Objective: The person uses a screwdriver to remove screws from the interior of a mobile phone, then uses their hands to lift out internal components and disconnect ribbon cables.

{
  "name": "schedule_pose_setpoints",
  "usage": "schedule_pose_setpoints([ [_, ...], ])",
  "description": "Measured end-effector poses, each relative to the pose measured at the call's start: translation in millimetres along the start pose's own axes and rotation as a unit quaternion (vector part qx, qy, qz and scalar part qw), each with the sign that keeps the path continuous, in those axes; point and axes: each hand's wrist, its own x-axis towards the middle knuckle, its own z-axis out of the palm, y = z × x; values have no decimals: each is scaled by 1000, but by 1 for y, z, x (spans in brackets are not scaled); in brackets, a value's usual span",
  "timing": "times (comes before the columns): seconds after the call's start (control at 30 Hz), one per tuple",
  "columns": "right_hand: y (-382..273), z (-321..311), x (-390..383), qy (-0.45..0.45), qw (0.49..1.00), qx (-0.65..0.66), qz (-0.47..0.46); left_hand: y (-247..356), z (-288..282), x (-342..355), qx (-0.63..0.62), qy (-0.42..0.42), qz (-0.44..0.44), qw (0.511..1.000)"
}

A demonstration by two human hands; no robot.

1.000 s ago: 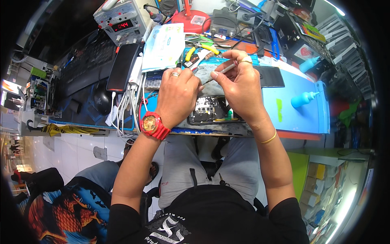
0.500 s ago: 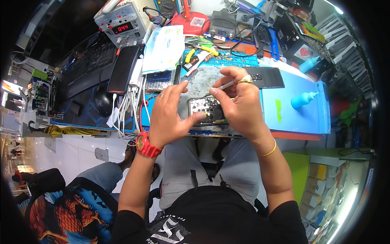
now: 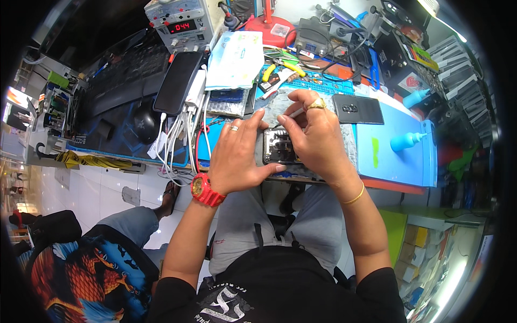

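An opened phone lies on a grey work mat, its dark inner parts showing. My left hand steadies it from the left, thumb along the near edge and fingers toward the top corner. My right hand pinches a thin, light-coloured pen-like tool over the upper part of the phone; its tip is too small to make out. Just behind my right hand lies a dark panel with a camera cutout.
Left are white cables, a black phone and a mouse. Behind sit a power supply, a paper packet and yellow-handled pliers. A blue bottle stands right. Another person sits at lower left.
My left hand, earlier curled above the phone near the tool, has dropped to the phone's left side with fingers extended. My right hand still holds the tool, now lower. The camera view has shifted slightly.
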Motion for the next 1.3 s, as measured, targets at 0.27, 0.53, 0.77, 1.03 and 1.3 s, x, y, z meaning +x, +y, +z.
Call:
schedule_pose_setpoints([
  [0.27, -5, 3, 12, -50, 991, -84, -86, -3, 3, -1, -12, 6, 6, 1000],
  [0.53, -9, -4, 19, -96, 977, -170, -88, -1, 3, -1, 11, 18, 6, 1000],
  [0.77, -28, -4, 36, -125, 974, -186, -21, -2, 1, -1, -13, 8, -3, 1000],
  [1.03, -16, 1, 25, -66, 976, -204, -46, -2, 3, -1, -5, 22, 15, 1000],
  [1.3, -16, -3, 21, -103, 983, -147, -24, -2, 1, -1, -1, 9, 12, 1000],
])
